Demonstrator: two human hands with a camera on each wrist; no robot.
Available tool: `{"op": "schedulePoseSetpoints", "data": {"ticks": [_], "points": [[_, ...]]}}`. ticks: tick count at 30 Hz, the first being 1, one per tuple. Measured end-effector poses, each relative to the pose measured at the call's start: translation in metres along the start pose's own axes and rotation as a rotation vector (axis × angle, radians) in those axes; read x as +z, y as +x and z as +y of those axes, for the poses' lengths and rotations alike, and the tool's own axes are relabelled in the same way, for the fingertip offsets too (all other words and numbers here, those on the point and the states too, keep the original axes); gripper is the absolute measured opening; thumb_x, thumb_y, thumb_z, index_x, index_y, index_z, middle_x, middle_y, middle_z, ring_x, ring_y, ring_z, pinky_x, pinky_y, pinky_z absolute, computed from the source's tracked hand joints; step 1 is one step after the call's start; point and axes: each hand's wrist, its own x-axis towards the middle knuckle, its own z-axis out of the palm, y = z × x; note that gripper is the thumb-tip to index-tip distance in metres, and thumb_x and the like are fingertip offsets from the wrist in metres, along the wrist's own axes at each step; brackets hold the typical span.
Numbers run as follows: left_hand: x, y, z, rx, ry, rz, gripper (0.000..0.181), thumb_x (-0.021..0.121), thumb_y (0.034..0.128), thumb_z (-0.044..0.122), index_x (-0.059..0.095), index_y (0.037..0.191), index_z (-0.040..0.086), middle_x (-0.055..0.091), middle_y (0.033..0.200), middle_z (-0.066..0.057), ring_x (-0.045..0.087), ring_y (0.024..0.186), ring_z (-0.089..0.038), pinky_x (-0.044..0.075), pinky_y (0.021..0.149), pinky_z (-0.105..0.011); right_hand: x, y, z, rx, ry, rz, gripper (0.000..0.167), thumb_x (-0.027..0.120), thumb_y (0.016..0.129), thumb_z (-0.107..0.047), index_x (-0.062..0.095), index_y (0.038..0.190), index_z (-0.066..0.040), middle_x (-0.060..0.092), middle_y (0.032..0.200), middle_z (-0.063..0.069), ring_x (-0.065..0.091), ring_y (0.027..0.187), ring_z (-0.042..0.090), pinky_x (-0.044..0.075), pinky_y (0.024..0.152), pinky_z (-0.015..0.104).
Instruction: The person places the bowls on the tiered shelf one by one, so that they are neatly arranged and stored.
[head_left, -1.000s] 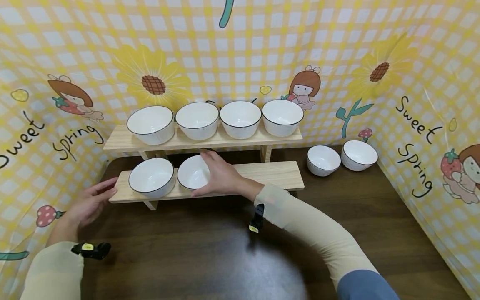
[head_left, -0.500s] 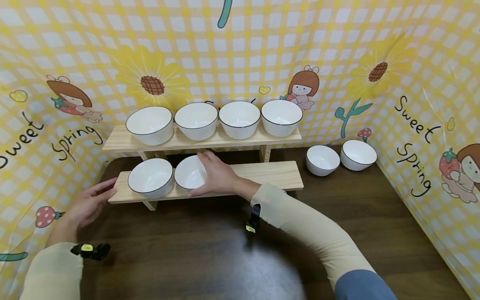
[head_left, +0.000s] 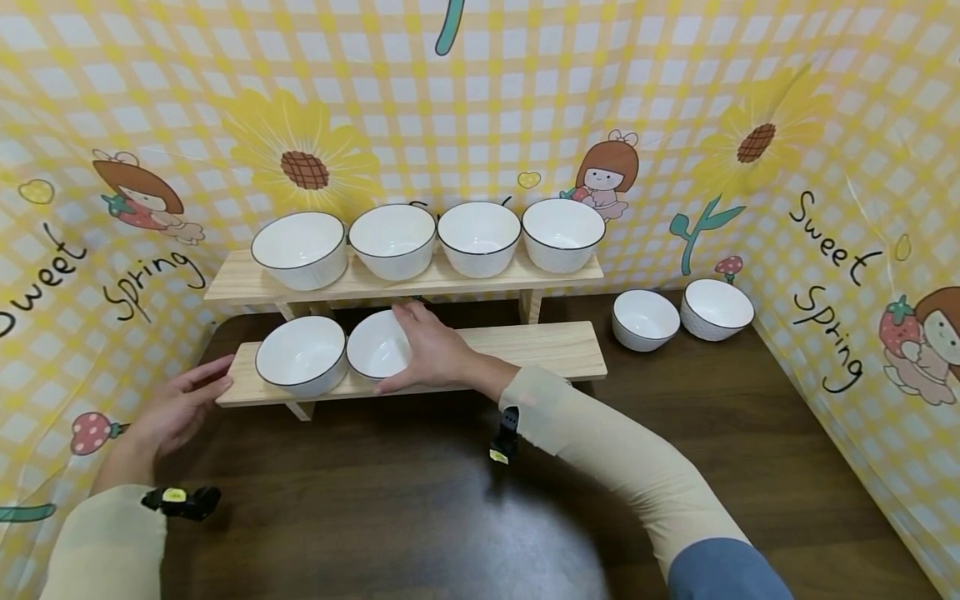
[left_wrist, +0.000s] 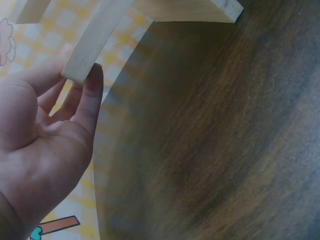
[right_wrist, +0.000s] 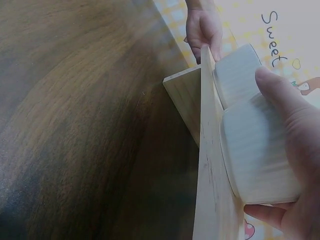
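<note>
A two-level wooden rack point(head_left: 525, 346) carries white bowls with dark rims. On its lower board, my right hand point(head_left: 435, 348) grips a bowl point(head_left: 377, 345), thumb on the near side and fingers on the far side; this bowl stands close beside another bowl point(head_left: 302, 356) at the left. In the right wrist view, my hand point(right_wrist: 300, 150) wraps the bowl point(right_wrist: 257, 150), its base on the board point(right_wrist: 210, 175). My left hand point(head_left: 176, 410) holds the lower board's left end; in the left wrist view, thumb and fingers point(left_wrist: 90, 95) pinch the board's end point(left_wrist: 92, 50).
Four white bowls, the rightmost one point(head_left: 564, 235) included, line the upper board point(head_left: 450, 287). Two smaller bowls point(head_left: 646, 320) point(head_left: 717, 310) stand on the dark table point(head_left: 360, 500) right of the rack. Yellow checked cloth point(head_left: 465, 108) encloses the back and sides.
My right hand and its bowl have moved slightly left along the lower board, towards the neighbouring bowl. The left hand stays at the board's end.
</note>
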Motion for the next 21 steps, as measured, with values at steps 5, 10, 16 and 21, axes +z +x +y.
{"op": "schedulePoseSetpoints", "data": {"ticks": [5, 10, 16, 21], "points": [[0.0005, -0.0011, 0.0005, 0.009, -0.013, -0.001, 0.041, 0.069, 0.0985, 0.017, 0.066, 0.137, 0.031, 0.065, 0.106, 0.027, 0.063, 0.094, 0.004, 0.053, 0.079, -0.016, -0.0008, 0.0011, -0.0007, 0.000, -0.011, -0.012, 0.133, 0.086, 0.066, -0.068, 0.021, 0.162, -0.003, 0.029, 0.159, 0.016, 0.039, 0.141, 0.025, 0.044, 0.108, 0.036], [0.0010, -0.0017, 0.0011, 0.014, 0.010, 0.007, 0.047, 0.071, 0.0977, 0.019, 0.062, 0.142, 0.030, 0.062, 0.108, 0.027, 0.062, 0.095, 0.005, 0.053, 0.080, -0.015, -0.0019, 0.0010, -0.0013, 0.002, -0.020, -0.020, 0.134, 0.086, 0.066, -0.068, 0.020, 0.162, -0.003, 0.027, 0.160, 0.016, 0.037, 0.142, 0.025, 0.044, 0.109, 0.036], [0.0008, -0.0015, 0.0007, 0.023, 0.025, 0.014, 0.050, 0.071, 0.0972, 0.020, 0.059, 0.145, 0.027, 0.060, 0.108, 0.026, 0.062, 0.095, 0.005, 0.053, 0.080, -0.015, -0.0025, 0.0017, -0.0019, 0.010, -0.033, -0.029, 0.136, 0.086, 0.065, -0.070, 0.019, 0.162, -0.002, 0.025, 0.162, 0.016, 0.031, 0.146, 0.027, 0.041, 0.111, 0.038], [0.0004, -0.0018, 0.0000, 0.024, 0.030, 0.009, 0.049, 0.071, 0.0977, 0.019, 0.059, 0.145, 0.027, 0.062, 0.107, 0.027, 0.063, 0.094, 0.005, 0.053, 0.079, -0.015, -0.0033, 0.0018, -0.0018, 0.011, -0.052, -0.035, 0.137, 0.085, 0.064, -0.071, 0.017, 0.162, -0.004, 0.024, 0.163, 0.016, 0.025, 0.149, 0.027, 0.038, 0.113, 0.037]]}}
